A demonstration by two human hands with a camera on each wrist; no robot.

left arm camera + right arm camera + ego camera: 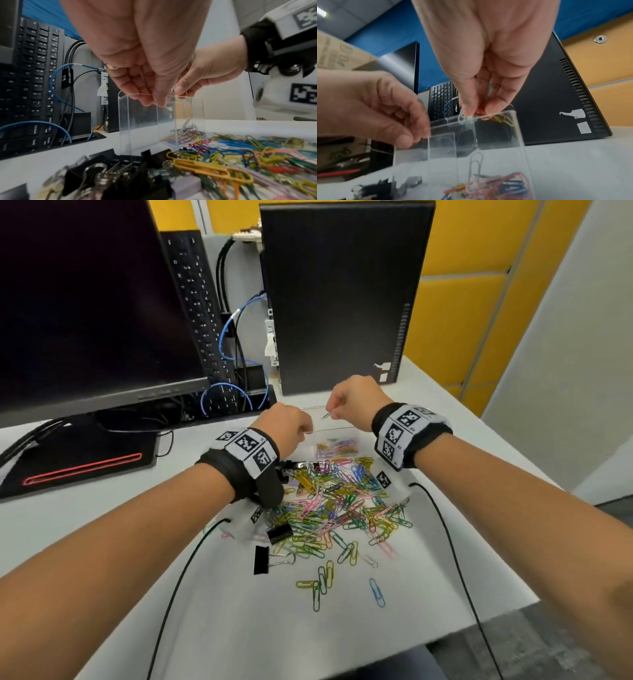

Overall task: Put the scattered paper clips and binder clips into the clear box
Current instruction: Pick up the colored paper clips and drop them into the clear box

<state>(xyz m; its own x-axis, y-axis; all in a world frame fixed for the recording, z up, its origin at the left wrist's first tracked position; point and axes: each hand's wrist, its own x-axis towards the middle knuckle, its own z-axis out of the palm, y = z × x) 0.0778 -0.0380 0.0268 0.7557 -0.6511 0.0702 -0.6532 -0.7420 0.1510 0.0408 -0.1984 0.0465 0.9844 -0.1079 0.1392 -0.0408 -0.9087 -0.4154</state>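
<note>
paper clips (337,510) — scattered on desk | clear box (496,135); left hand (287,424) pinches its rim | right hand (352,400) pinches clips — above opening

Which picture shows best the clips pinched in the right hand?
The right wrist view: the right hand pinches several paper clips over the clear box. The head view shows one green tip; the left wrist view barely shows any.

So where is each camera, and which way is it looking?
Head: high up, looking down over both forearms at the paper clips and clear box.
Left wrist: low by the binder clips, looking along the left hand at the box; the right hand shows too.
Right wrist: looking along the right hand, fingers pinching clips over the box.
All three share the box.
</note>
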